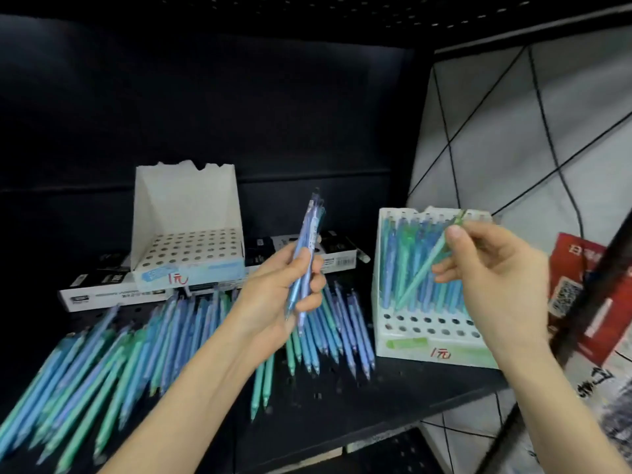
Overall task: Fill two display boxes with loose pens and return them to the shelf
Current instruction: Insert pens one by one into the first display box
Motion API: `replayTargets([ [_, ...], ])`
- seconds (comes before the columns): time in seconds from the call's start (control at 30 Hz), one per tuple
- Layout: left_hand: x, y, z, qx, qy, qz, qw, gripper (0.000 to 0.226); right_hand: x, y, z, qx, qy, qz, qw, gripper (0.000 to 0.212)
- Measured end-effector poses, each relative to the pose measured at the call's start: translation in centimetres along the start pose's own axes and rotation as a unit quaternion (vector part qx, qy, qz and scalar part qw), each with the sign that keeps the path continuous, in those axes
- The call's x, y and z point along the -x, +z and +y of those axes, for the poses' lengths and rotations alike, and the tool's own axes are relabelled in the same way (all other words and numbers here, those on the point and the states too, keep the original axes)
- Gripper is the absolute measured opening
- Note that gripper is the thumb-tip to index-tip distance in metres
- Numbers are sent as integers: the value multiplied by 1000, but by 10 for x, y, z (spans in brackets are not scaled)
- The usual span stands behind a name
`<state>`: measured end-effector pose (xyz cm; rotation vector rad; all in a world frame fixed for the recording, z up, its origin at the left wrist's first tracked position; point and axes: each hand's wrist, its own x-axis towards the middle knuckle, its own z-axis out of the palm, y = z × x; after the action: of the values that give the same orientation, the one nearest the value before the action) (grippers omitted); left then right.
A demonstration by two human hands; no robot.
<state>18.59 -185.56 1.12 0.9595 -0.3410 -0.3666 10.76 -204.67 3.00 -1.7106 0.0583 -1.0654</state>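
Note:
Two white display boxes stand on a black shelf (342, 415). The left box (186, 213) has an empty grid of holes. The right box (403, 347) holds several blue and green pens in its back rows; its front two rows of holes are bare. My left hand (284, 289) grips a small bundle of blue pens (307, 248), upright, between the boxes. My right hand (492, 268) pinches one green pen (424, 268), slanted in front of the right box's filled rows. Many loose blue and green pens (136, 354) lie spread across the shelf.
Flat black-and-white cartons (113, 292) lie under and behind the left box. A red packet (588, 302) hangs at the right past the shelf's black post. A grey tiled wall (513, 131) fills the upper right. The shelf's front edge runs bottom right.

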Motion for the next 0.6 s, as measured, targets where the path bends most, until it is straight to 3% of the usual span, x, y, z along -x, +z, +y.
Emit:
replayTargets([
  [0.2, -8, 5, -11, -18, -10, -7, 1000, 12, 1, 14, 18, 107, -2, -30, 994, 6],
  [0.47, 1, 1, -20, -163, 26, -11, 986, 13, 5, 27, 24, 239, -4, -97, 966, 20],
  [0.53, 4, 0, -21, -205, 40, -20, 978, 16, 5, 28, 22, 286, -28, -86, 954, 22],
  [0.6, 6, 1, -23, -237, 54, -25, 970, 17, 8, 31, 16, 331, -108, -18, 937, 28],
])
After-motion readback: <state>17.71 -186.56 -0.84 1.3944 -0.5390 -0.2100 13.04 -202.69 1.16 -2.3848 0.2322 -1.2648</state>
